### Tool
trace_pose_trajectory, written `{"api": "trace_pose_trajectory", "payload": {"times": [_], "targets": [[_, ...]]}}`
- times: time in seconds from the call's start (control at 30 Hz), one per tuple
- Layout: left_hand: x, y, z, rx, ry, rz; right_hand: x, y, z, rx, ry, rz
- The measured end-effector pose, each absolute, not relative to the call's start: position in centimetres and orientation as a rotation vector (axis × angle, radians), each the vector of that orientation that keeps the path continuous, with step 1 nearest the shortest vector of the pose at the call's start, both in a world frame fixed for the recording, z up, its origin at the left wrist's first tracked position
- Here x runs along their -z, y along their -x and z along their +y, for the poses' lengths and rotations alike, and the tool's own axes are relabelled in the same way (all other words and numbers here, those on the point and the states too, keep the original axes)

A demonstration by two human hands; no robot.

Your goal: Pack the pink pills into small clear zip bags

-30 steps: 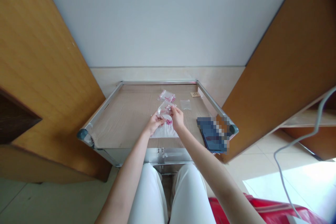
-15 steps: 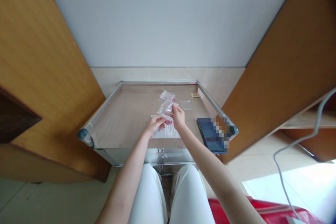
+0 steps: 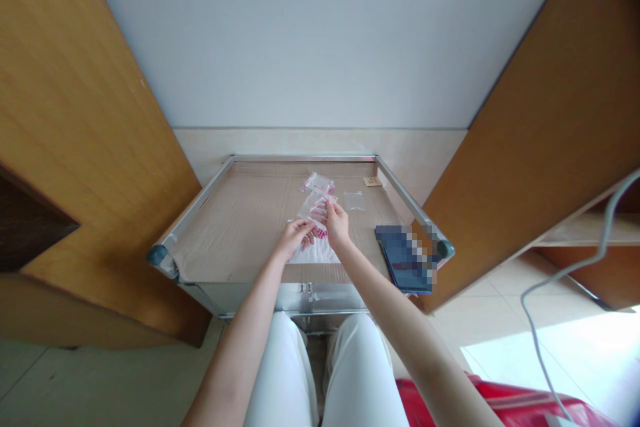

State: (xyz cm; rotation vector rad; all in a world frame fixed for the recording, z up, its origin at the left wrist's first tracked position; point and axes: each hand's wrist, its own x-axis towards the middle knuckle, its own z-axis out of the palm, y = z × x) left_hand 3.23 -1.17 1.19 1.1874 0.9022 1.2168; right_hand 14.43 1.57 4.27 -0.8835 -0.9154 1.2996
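Pinching the thin clear plastic bag (image 3: pixel 311 205) between fingertips, the left hand (image 3: pixel 295 237) and right hand (image 3: pixel 339 224) give it narrow support; a slip or hard tug could, I'd guess, scatter the small round pink beads (image 3: pixel 322 233). The bag spreads just beyond both grips; the beads show between the hands, over the white sheet (image 3: pixel 315 255), loose or bagged I can't tell.

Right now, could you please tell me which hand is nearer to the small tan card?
Right. The right hand is on the near side of the tan card, to its left; the left hand is farther away, lower and further left in the view.
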Motion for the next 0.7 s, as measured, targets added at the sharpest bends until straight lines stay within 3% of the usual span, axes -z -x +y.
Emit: {"api": "trace_pose_trajectory", "payload": {"times": [0.37, 0.7], "targets": [[-1.5, -3.2, -1.2, -1.345, -1.146, 0.949, -1.9, -14.9, 0.8, -0.923, 1.064, -1.457], [-1.7, -2.6, -1.1, -1.379, -0.899, 0.688, -3.0, -16.4, 0.3, -1.021, 0.895, -1.458]]}}
